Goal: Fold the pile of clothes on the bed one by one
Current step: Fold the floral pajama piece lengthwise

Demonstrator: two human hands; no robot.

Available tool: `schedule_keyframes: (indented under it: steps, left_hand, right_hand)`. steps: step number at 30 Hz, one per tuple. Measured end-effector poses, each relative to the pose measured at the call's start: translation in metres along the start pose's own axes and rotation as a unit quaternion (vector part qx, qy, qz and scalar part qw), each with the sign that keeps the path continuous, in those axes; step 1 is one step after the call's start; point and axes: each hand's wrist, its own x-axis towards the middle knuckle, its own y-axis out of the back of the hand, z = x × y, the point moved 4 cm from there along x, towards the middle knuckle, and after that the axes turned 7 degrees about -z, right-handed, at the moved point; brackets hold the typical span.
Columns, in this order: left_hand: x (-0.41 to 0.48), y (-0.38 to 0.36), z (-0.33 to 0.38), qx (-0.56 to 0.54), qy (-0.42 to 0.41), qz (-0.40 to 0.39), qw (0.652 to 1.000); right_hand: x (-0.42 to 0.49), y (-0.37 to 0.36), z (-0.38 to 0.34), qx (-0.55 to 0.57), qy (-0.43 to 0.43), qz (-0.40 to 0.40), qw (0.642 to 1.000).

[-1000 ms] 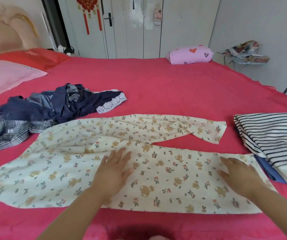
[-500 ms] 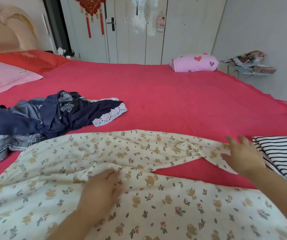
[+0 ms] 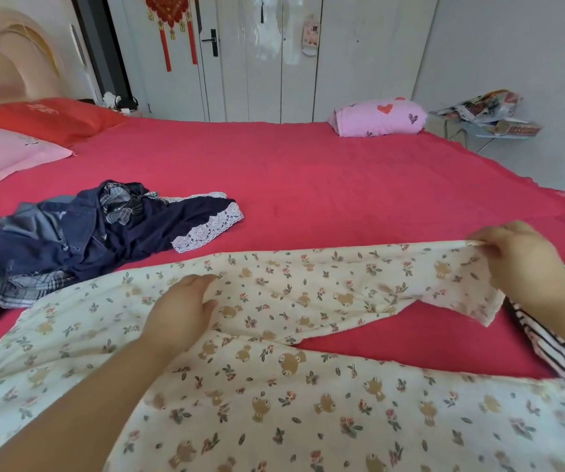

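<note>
Cream bear-print trousers (image 3: pixel 308 291) lie spread across the near part of the red bed (image 3: pixel 308 178). Right hand (image 3: pixel 519 267) pinches the far leg's cuff, raised off the sheet; the fabric trails from it toward 9 o'clock. Left hand (image 3: pixel 182 311) has fingers curled into the fabric near where the legs part. That leg's long axis runs 9 to 3 o'clock, cuff at 3. Near leg points toward 4 o'clock.
</note>
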Motion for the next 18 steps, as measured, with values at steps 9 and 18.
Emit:
schedule_keyframes:
  steps: [9, 18]
  left_hand:
    - [0.050, 0.016, 0.061, 0.063, -0.028, -0.043, 0.997]
    - [0.061, 0.032, 0.013, 0.077, 0.047, 0.015, 0.996]
  right_hand:
    - [-0.005, 0.039, 0.043, 0.095, -0.064, 0.025, 0.993]
    - [-0.009, 0.034, 0.066, 0.091, -0.095, -0.009, 0.991]
